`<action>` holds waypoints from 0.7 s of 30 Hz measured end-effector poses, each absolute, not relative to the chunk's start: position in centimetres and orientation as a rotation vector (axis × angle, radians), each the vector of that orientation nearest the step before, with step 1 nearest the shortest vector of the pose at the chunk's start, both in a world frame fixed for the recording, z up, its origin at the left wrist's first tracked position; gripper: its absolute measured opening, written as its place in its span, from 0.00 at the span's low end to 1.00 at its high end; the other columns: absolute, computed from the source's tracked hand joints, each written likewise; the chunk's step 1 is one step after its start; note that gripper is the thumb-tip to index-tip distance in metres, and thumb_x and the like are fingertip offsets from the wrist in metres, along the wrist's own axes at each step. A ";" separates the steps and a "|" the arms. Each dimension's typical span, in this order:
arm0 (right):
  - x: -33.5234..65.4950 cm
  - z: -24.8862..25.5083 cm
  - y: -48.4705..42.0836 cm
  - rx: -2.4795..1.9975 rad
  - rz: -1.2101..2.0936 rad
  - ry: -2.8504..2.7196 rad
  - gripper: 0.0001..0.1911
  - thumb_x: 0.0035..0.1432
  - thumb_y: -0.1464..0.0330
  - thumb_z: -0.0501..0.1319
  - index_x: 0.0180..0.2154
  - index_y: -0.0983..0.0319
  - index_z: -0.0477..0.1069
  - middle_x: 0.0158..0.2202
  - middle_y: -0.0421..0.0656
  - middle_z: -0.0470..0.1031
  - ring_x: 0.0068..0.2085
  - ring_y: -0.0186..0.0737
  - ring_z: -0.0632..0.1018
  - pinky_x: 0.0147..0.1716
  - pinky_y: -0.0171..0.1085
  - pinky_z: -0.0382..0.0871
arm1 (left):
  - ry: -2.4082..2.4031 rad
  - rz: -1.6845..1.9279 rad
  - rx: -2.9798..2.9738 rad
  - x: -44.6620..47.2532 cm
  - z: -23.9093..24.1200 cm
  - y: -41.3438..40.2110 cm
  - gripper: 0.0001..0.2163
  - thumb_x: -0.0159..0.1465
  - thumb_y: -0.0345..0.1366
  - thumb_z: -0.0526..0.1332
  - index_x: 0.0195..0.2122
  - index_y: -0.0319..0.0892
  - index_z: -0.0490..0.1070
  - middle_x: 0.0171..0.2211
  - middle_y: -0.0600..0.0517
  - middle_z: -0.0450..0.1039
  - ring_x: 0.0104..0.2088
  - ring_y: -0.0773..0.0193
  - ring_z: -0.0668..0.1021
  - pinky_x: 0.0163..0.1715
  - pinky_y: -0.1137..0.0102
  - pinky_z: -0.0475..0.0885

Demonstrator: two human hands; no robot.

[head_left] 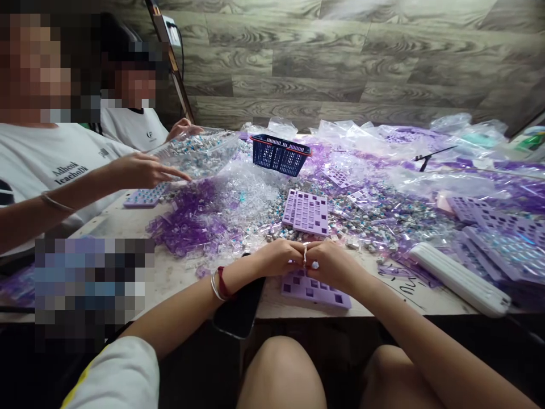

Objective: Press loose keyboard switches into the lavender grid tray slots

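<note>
My left hand [281, 257] and my right hand [331, 262] meet fingertip to fingertip over a light purple plate with square holes [317, 292] at the table's near edge. Both are closed, their fingers bent inward; whatever they pinch is too small or hidden to name. A small pale piece [315, 264] shows at my right fingers, possibly a ring. Just beyond my hands, more purple hole plates [305, 211] lie stacked on the loose parts. A dark phone [239, 312] lies beneath my left wrist, jutting over the edge.
Small grey, white and blue parts [374, 221] and clear purple pieces [191, 221] cover the table. A dark blue basket [279, 156] stands behind. A long white case [460, 278] and filled purple trays [506, 250] lie right. A co-worker's hand [145, 170] reaches in from the left.
</note>
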State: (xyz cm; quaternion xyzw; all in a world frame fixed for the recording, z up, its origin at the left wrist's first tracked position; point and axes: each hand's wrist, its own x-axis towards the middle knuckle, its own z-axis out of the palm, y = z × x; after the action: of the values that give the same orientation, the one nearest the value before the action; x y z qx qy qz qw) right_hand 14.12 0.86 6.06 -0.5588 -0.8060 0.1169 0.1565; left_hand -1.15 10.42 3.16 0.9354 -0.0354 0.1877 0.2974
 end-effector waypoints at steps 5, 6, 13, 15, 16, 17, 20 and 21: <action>14.1 6.0 1.0 -1.669 0.309 -2.322 0.09 0.41 0.82 0.60 0.19 0.63 0.71 0.24 0.44 0.74 0.26 0.38 0.74 0.27 0.33 0.62 | -0.087 0.497 2.496 -0.9 3.2 10.4 0.10 0.61 0.25 0.57 0.25 0.37 0.74 0.34 0.47 0.75 0.35 0.65 0.77 0.36 0.75 0.69; 14.2 6.0 0.9 -1.668 0.321 -2.305 0.09 0.41 0.82 0.60 0.19 0.63 0.72 0.24 0.44 0.74 0.26 0.38 0.74 0.27 0.33 0.63 | -0.088 0.504 2.486 -0.9 3.2 10.4 0.10 0.60 0.25 0.57 0.24 0.37 0.74 0.33 0.47 0.75 0.34 0.65 0.77 0.35 0.75 0.69; 13.7 6.2 0.7 -1.688 0.352 -2.271 0.10 0.43 0.82 0.60 0.19 0.63 0.71 0.26 0.44 0.76 0.29 0.38 0.75 0.30 0.33 0.64 | -0.070 0.508 2.401 -0.4 2.7 11.0 0.08 0.58 0.26 0.60 0.23 0.37 0.75 0.30 0.48 0.76 0.30 0.67 0.77 0.32 0.77 0.70; 13.4 6.2 0.7 -1.735 0.319 -2.286 0.10 0.43 0.82 0.60 0.18 0.63 0.70 0.25 0.45 0.75 0.27 0.38 0.75 0.28 0.33 0.63 | -0.060 0.518 2.407 -0.5 2.6 10.9 0.08 0.58 0.26 0.60 0.23 0.37 0.75 0.29 0.48 0.76 0.30 0.66 0.77 0.32 0.76 0.70; 13.2 6.1 0.6 -1.754 0.305 -2.288 0.10 0.43 0.82 0.60 0.18 0.64 0.70 0.25 0.45 0.74 0.27 0.38 0.74 0.27 0.33 0.63 | -0.063 0.526 2.409 -0.5 2.6 10.8 0.08 0.58 0.26 0.60 0.22 0.37 0.75 0.29 0.47 0.76 0.31 0.66 0.77 0.32 0.76 0.70; 13.2 6.1 0.5 -1.766 0.292 -2.283 0.10 0.43 0.82 0.60 0.18 0.64 0.71 0.25 0.45 0.75 0.27 0.39 0.74 0.27 0.33 0.62 | -0.064 0.535 2.408 -0.5 2.5 10.8 0.09 0.58 0.26 0.60 0.22 0.37 0.75 0.29 0.47 0.76 0.31 0.66 0.77 0.32 0.76 0.70; 13.6 5.8 0.4 -1.731 0.300 -2.227 0.10 0.43 0.82 0.60 0.20 0.63 0.72 0.27 0.45 0.76 0.30 0.40 0.76 0.29 0.34 0.64 | -0.047 0.543 2.394 -0.6 2.5 10.6 0.09 0.59 0.28 0.60 0.22 0.37 0.75 0.30 0.47 0.76 0.31 0.67 0.77 0.33 0.76 0.70; 13.9 5.7 0.3 -1.690 0.332 -2.191 0.09 0.44 0.82 0.60 0.21 0.63 0.73 0.28 0.45 0.76 0.30 0.40 0.76 0.30 0.34 0.65 | -0.035 0.534 2.392 -0.6 2.5 10.7 0.09 0.59 0.28 0.60 0.23 0.37 0.75 0.31 0.47 0.75 0.31 0.67 0.77 0.33 0.76 0.70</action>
State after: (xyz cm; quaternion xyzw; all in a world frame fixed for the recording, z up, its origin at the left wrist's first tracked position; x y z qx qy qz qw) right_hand 13.93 0.30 5.67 -0.5969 -0.7738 0.1174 0.1765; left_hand -0.64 10.65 2.48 0.9182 -0.0133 0.2052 0.3386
